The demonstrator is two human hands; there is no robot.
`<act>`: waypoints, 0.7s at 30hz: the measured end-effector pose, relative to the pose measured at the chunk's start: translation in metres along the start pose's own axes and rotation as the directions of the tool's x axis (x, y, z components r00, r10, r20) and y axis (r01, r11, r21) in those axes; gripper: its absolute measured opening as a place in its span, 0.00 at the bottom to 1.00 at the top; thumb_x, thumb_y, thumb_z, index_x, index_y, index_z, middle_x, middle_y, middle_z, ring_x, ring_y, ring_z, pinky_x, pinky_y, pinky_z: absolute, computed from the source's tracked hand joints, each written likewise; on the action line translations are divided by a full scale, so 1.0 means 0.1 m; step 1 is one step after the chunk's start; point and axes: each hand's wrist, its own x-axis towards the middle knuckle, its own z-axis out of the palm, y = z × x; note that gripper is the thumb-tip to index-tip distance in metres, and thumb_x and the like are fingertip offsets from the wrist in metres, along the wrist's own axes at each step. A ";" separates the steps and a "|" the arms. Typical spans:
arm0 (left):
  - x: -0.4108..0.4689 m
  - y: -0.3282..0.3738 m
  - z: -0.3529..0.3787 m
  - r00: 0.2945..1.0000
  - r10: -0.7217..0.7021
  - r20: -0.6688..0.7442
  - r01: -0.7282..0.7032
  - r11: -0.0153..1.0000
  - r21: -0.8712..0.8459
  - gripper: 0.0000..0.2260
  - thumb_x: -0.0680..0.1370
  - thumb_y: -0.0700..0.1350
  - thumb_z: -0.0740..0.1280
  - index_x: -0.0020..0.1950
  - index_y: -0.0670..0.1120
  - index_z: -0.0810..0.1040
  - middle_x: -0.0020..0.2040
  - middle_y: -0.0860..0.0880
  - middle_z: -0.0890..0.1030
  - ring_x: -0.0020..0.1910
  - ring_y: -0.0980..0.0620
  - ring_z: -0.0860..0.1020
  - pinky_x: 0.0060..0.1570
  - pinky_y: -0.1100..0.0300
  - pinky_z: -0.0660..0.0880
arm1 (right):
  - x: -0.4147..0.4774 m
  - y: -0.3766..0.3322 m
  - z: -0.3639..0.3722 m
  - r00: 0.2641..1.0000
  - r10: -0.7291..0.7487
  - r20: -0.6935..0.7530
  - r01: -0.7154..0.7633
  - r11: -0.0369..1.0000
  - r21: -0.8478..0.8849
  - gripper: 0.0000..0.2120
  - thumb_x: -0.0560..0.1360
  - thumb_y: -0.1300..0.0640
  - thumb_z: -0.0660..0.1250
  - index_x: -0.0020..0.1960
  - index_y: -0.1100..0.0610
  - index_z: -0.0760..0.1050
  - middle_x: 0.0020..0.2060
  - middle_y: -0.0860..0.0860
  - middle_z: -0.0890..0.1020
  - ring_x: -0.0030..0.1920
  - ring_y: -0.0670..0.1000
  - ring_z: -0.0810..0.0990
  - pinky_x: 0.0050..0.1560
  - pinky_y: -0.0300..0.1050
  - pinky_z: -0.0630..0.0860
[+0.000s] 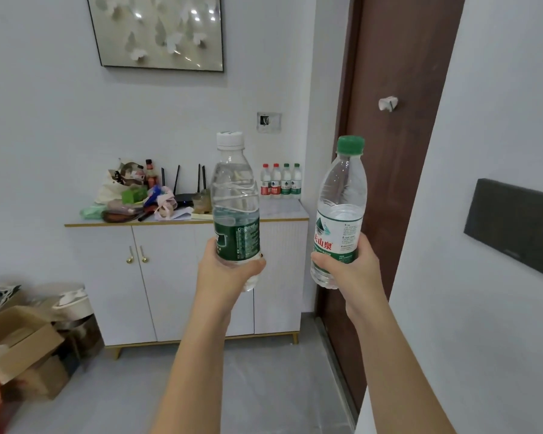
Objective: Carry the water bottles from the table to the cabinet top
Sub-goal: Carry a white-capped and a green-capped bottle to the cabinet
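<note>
Hands (229,274) (355,270) hold bottles (235,214) (339,214), cabinet top (282,214) ahead.

White-capped bottle (235,202), green-capped bottle (339,214) upright, held aloft.

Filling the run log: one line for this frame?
phase: carrying | left hand: white-capped bottle | right hand: green-capped bottle | cabinet top: four bottles
</note>
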 end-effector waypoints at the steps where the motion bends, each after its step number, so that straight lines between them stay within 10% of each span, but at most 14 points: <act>1: 0.10 -0.04 0.01 1.000 -0.007 0.003 0.007 1.000 -0.001 0.24 0.67 0.34 0.77 0.58 0.49 0.74 0.51 0.48 0.82 0.50 0.50 0.81 0.38 0.62 0.74 | 0.08 0.05 0.05 1.000 0.001 0.004 -0.001 1.000 -0.001 0.30 0.68 0.68 0.76 0.66 0.51 0.73 0.55 0.46 0.82 0.56 0.47 0.81 0.52 0.44 0.79; 21: 3.07 -0.92 0.97 0.999 0.041 -0.004 -0.041 0.999 0.034 0.28 0.66 0.35 0.78 0.62 0.49 0.74 0.53 0.49 0.83 0.51 0.50 0.82 0.44 0.57 0.76 | 3.14 1.30 0.69 0.998 -0.006 0.066 0.005 1.000 0.005 0.29 0.66 0.69 0.77 0.61 0.48 0.75 0.53 0.46 0.83 0.54 0.47 0.82 0.47 0.41 0.79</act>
